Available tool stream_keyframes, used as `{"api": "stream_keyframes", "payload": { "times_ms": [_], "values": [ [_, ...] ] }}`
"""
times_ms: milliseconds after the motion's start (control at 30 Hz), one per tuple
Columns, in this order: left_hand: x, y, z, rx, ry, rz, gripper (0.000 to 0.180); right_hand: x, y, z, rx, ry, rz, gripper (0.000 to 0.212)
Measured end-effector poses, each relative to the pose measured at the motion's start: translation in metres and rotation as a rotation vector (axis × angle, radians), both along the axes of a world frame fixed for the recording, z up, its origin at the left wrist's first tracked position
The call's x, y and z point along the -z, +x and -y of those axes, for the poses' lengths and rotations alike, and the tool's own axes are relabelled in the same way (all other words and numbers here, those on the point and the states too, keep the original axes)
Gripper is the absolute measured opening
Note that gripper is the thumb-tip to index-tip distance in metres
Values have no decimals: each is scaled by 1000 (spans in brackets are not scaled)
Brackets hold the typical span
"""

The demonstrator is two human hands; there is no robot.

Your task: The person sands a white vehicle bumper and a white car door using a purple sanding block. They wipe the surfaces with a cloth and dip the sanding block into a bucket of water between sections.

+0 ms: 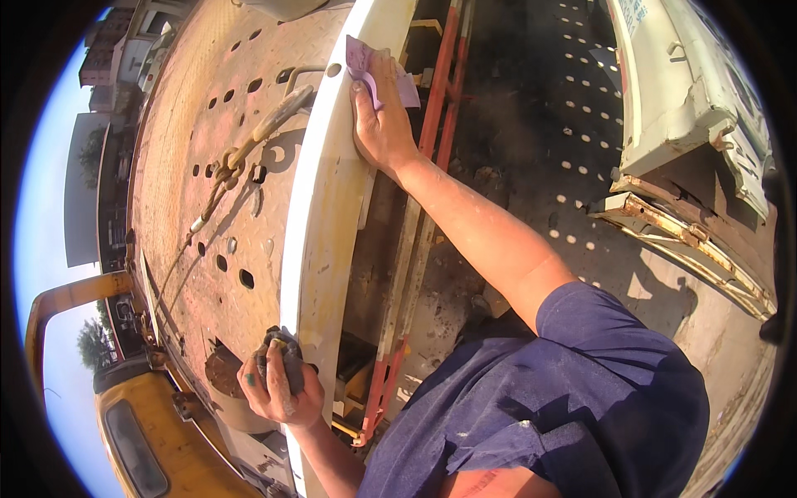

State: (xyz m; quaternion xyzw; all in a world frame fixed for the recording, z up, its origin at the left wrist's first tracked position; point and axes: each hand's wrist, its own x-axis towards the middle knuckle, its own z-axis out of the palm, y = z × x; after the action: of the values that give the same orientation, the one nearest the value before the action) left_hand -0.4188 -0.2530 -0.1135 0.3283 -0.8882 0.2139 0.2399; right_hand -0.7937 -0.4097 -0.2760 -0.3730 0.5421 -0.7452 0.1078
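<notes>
A long rail, white on its edge and yellowish on its side (pixel 324 241), runs along the rusty deck. Against its upper stretch my right hand (pixel 383 124) presses a thin purple sheet of sandpaper (pixel 362 62); part of the sheet sticks out past the fingers. Lower down, my left hand (pixel 278 390) is closed around a dark grey crumpled lump (pixel 288 365) at the rail's edge. Its kind cannot be made out, though it resembles a rag.
A chain with a hook (pixel 228 170) lies on the perforated rusty deck (pixel 191 137). Under the rail run red and white bars (pixel 440 91). A yellow cab (pixel 158 440) is at lower left. A pale vehicle body (pixel 689 83) stands at right above a worn frame (pixel 681 241).
</notes>
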Motion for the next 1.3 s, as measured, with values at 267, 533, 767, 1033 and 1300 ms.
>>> {"api": "stream_keyframes", "payload": {
  "times_ms": [267, 533, 767, 1033, 1300],
  "values": [
    [2, 0, 3, 12, -43, -5, 43, 13, 73, -27, 123, -109, -81, 65],
    [3, -2, 4, 25, -33, -26, 41, 9, 60, -30, 95, -110, -91, 67],
    [4, -2, 7, 30, -33, -8, 41, -6, 28, -15, 115, -90, -13, 66],
    [3, 0, 2, 4, -14, 4, 40, -16, 14, -12, 75, -78, 15, 69],
    [1, -3, 1, 4, -20, 20, 39, -12, 14, -23, 1, -64, -17, 71]
  ]
}}
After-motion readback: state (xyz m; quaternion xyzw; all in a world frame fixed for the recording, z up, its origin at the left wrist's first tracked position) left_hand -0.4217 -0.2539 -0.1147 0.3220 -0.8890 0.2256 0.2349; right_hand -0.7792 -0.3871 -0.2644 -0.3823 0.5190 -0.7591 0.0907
